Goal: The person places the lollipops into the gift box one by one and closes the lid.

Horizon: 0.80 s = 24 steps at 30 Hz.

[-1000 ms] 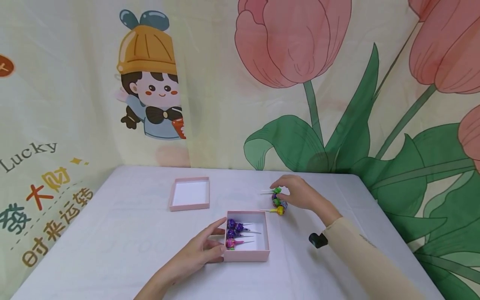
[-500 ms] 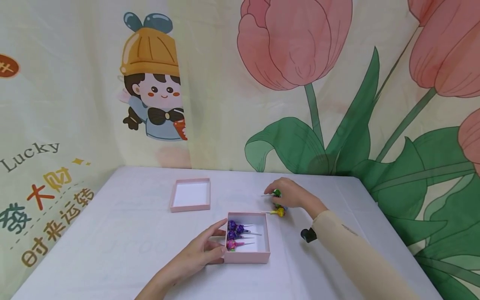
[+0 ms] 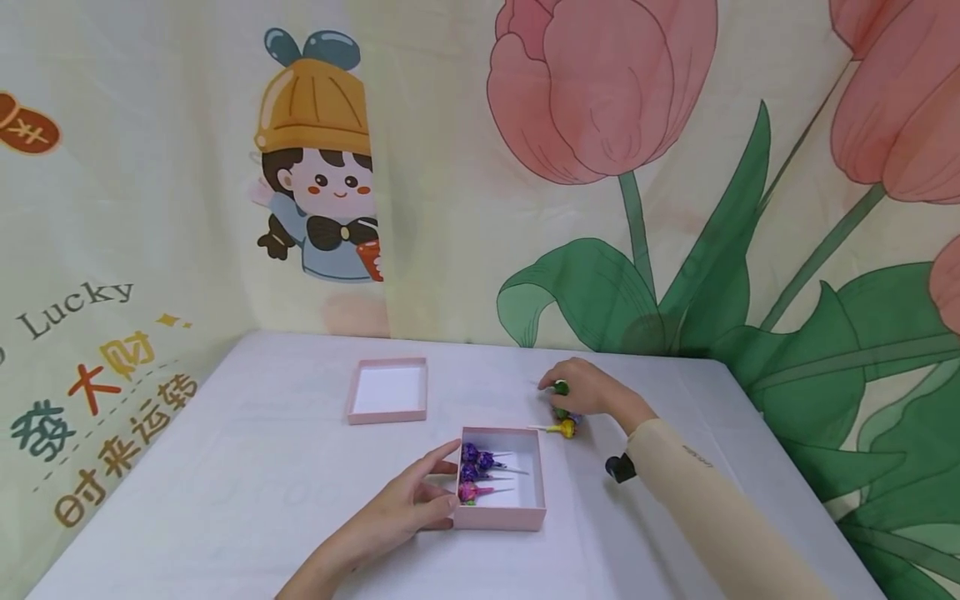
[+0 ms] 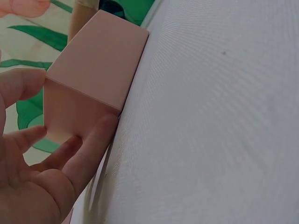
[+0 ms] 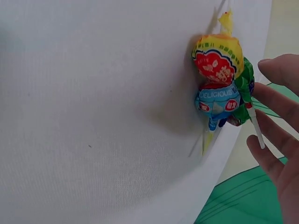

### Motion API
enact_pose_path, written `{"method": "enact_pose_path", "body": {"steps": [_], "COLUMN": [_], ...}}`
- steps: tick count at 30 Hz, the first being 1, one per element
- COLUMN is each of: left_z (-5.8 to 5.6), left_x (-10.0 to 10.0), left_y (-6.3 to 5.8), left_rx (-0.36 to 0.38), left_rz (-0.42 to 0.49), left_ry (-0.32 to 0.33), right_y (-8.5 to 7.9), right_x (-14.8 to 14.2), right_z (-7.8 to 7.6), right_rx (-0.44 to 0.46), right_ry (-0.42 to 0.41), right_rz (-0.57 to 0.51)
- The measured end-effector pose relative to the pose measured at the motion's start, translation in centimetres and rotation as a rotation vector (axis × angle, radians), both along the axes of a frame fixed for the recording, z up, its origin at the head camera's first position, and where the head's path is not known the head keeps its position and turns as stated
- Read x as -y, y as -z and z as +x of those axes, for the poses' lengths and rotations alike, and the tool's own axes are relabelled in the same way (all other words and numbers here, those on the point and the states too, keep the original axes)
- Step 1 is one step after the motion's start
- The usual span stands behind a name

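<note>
An uncovered pink box (image 3: 500, 520) holds several purple-wrapped lollipops (image 3: 471, 472) and a pink one (image 3: 468, 492), heads at the left wall, sticks pointing right. Against the box's left side rests my left hand (image 3: 408, 504), fingers spread, fingertips on the wall in the left wrist view. Beyond the box, my right hand (image 3: 583, 387) is at a group of lollipops. These include a yellow-and-red one (image 5: 217, 58), a blue one (image 5: 218, 100) and a green one (image 5: 245, 81) with a white stick. Thumb and fingers stand apart beside the green wrapper, which the hand partly hides in the head view.
A shallow pink lid (image 3: 387, 416) lies with its inside up at the back left of the white-covered table (image 3: 247, 467). A printed curtain (image 3: 442, 167) with tulips hangs behind the table. A black device (image 3: 619, 468) sits at the right wrist.
My right hand has moved slightly left and closer over the lollipops, hiding more of the green ones. My left hand stays at the box. The head view has shifted a little.
</note>
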<state>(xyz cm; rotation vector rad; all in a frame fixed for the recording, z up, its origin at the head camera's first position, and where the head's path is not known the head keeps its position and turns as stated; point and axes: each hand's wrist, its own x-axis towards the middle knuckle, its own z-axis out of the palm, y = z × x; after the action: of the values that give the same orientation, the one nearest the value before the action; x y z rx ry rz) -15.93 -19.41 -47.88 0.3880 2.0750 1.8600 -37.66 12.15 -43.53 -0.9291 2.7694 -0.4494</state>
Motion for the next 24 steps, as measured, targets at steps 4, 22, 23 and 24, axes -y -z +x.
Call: {"method": "enact_pose_path", "body": {"steps": [4,22,23,24], "left_z": [0.1,0.2,0.2,0.2], "left_x": [0.0,0.1,0.1,0.1], "left_y": [0.1,-0.1,-0.1,-0.1], "left_rx": [-0.003,-0.012,-0.009,-0.006], "left_rz": [-0.001,-0.005,-0.002,0.002], "left_ry": [0.005,0.007,0.006,0.006], "right_y": [-0.1,0.2,0.2,0.3], "right_x": [-0.3,-1.6,-1.6,-1.7], "right_z": [-0.1,-0.7,-0.8,-0.8], "right_rx": [0.021,0.032,0.033,0.030], "right_ry": [0.012,0.077,0.080,0.076], "right_rz": [-0.002,-0.042,-0.042,-0.042]}}
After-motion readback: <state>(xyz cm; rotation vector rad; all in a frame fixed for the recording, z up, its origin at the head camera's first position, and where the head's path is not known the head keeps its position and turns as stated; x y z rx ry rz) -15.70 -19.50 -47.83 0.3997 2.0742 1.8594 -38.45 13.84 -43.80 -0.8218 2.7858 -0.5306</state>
